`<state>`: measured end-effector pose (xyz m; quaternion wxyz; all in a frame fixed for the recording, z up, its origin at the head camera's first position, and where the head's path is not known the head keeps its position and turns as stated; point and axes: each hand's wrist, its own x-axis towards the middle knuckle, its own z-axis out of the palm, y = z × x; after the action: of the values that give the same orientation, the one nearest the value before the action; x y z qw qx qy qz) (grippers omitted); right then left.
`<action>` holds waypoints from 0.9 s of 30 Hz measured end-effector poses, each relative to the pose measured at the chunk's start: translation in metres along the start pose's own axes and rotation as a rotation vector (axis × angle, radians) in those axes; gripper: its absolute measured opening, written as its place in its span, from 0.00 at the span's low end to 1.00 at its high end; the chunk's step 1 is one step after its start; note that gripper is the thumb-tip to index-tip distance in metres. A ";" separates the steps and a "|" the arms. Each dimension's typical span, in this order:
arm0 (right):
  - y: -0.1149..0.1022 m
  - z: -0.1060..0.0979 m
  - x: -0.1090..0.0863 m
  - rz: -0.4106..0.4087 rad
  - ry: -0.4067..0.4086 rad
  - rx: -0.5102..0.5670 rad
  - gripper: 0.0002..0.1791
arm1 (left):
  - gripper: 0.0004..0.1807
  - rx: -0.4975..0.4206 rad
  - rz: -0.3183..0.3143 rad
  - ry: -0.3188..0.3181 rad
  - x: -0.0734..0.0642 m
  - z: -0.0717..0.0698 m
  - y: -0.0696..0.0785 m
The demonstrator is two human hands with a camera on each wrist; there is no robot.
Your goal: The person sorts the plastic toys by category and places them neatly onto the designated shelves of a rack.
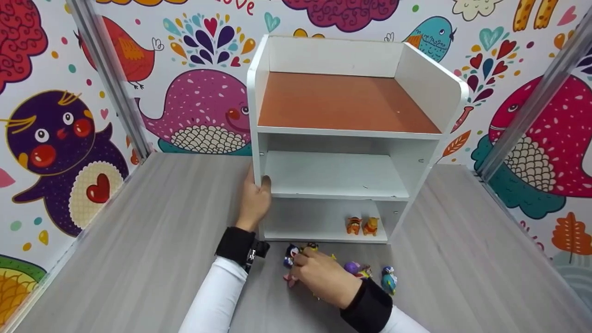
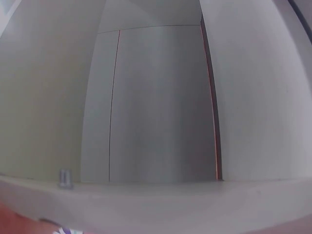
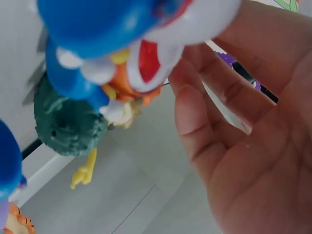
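Note:
My left hand [image 1: 254, 203] grips the left side panel of a white shelf unit [image 1: 340, 143], thumb on the front edge. In the left wrist view, the shelf's inside panels [image 2: 161, 102] fill the frame. Low over toy figurines at the foot of the unit, my right hand [image 1: 326, 275] has its fingers bent, fingertips beside a dark blue and white figurine [image 1: 291, 255]. A pink figurine [image 1: 290, 279] lies just nearer. The right wrist view shows that hand [image 3: 263, 126] behind a blue and white figurine [image 3: 112, 34], which hides some fingertips; I cannot tell whether they pinch anything.
On the bottom shelf stand an orange striped tiger figurine [image 1: 354, 225] and a yellow bear figurine [image 1: 371, 226]. Right of my right hand are a purple figurine [image 1: 352, 267] and a blue, green and white one [image 1: 389, 280]. Patterned walls [image 1: 199, 101] enclose the grey floor [image 1: 152, 240].

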<state>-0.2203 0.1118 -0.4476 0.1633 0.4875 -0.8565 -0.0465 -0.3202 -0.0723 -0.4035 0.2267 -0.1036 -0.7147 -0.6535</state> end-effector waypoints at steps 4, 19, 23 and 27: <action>-0.002 0.001 0.000 -0.026 -0.018 -0.047 0.03 | 0.32 0.015 -0.007 0.008 0.000 -0.001 0.001; 0.009 -0.012 -0.001 -0.020 0.149 0.227 0.03 | 0.34 0.012 0.027 0.003 -0.002 0.001 0.002; 0.021 -0.017 -0.002 0.059 0.118 0.360 0.16 | 0.33 0.008 0.021 0.008 -0.001 0.002 0.002; 0.034 -0.019 -0.004 0.094 0.139 0.455 0.21 | 0.33 0.011 0.020 0.011 -0.001 0.001 0.003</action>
<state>-0.2397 0.1343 -0.4227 0.1099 0.4732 -0.8534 0.1888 -0.3182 -0.0710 -0.4014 0.2376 -0.1057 -0.7158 -0.6481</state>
